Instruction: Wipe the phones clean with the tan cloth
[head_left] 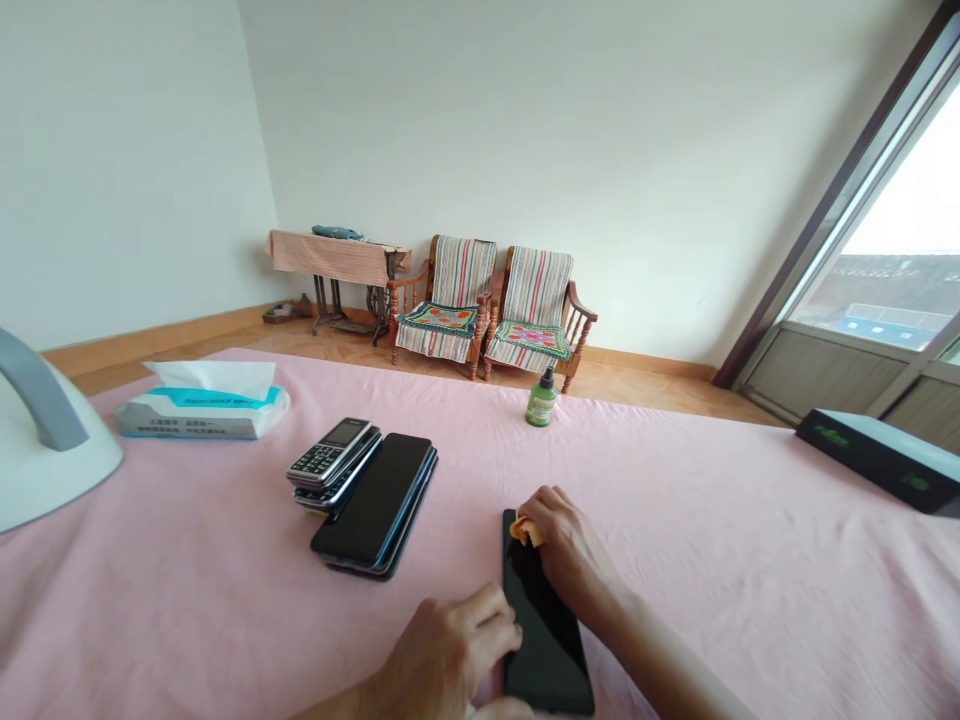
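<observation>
A black smartphone lies flat on the pink tablecloth in front of me, screen up. My left hand is closed at its left edge, fingers curled onto the glass and thumb near the bottom end. Between the fingers of my right hand is a crumpled orange-yellow cloth, pressed against the upper part of the screen. To the left rests a stack of smartphones. Beside that stack, older keypad phones are piled up.
A green bottle with a black top stands beyond the phone. At the left are a tissue pack and a white object with a grey handle. A black box sits at the right. Two chairs stand beyond the table.
</observation>
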